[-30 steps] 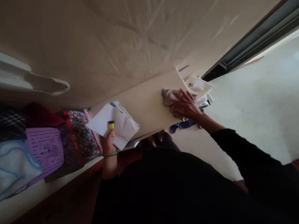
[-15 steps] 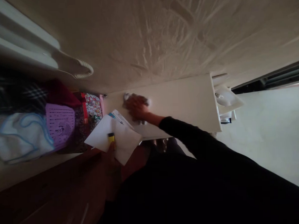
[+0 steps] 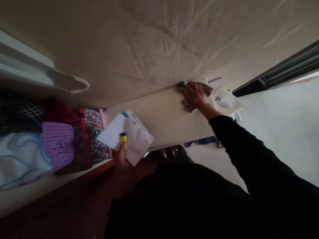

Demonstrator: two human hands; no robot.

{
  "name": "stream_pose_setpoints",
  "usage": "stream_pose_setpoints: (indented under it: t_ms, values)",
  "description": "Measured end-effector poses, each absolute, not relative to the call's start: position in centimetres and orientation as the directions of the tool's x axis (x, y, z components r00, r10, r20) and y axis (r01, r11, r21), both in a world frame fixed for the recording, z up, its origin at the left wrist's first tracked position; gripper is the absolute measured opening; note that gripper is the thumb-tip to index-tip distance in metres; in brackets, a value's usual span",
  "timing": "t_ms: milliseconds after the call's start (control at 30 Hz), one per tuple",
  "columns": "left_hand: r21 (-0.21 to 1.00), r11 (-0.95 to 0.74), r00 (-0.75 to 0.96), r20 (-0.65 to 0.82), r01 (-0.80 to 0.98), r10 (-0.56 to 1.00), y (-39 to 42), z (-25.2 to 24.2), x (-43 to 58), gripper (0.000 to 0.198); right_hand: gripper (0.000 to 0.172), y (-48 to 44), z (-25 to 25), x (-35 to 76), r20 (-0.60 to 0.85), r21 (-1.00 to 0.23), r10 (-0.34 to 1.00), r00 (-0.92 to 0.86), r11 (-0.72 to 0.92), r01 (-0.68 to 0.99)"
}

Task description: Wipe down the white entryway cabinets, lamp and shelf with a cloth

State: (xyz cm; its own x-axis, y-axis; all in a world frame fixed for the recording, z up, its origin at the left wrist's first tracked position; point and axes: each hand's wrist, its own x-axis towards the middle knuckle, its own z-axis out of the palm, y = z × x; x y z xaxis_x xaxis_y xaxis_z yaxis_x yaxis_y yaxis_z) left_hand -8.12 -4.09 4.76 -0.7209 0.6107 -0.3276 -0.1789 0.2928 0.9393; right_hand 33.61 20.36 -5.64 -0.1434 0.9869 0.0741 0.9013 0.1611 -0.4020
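Observation:
My right hand [image 3: 196,95] presses a crumpled cloth [image 3: 187,105] against the pale cabinet top [image 3: 162,121], near its right end by the wall. The cloth's edges stick out around my fingers. Low at the left, my left hand [image 3: 120,158] grips several white papers [image 3: 135,141] fanned out over the cabinet's left end. A yellow lighter [image 3: 125,142] with a black top lies against the papers, held under my left thumb.
Left of the cabinet stand a patterned box [image 3: 95,125] with a red band, a purple plastic basket [image 3: 58,142] and a white cloth with blue trim [image 3: 22,155]. A corded handset [image 3: 21,58] hangs on the wall. White shelves [image 3: 230,99] adjoin the right end; blue slippers [image 3: 205,141] lie on the floor.
My right hand has slid the cloth from the left part of the cabinet top to its right end. My left hand still holds the papers and the lighter. The view has shifted.

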Motion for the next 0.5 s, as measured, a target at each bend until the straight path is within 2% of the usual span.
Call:
stream_pose_setpoints:
  t_ms: [100, 267, 400, 500]
  values:
    - [0.949, 0.228, -0.679, -0.315, -0.218, 0.663, -2.1, 5.2, -6.2, 0.052, 0.060, 18.3, -5.5, 37.2, 0.106, -0.388, 0.993, 0.055, -0.010, 0.922]
    - [0.937, 0.257, -0.589, -0.348, -0.235, 0.729, -0.8, 5.7, -4.0, 0.054, 0.066, 8.1, -5.3, 35.9, 0.014, -0.386, 0.957, 0.291, -0.263, 0.884]
    - [0.920, 0.287, -0.565, -0.390, -0.266, 0.727, -0.6, 4.7, -3.6, 0.055, 0.064, -3.1, -5.9, 35.4, 0.036, -0.350, 0.955, 0.293, -0.263, 0.899]
    - [0.896, 0.347, -0.567, -0.443, -0.277, 0.694, -0.5, 3.7, -3.4, 0.053, 0.068, -5.0, -6.0, 35.9, 0.021, -0.332, 0.971, 0.237, -0.217, 0.918]
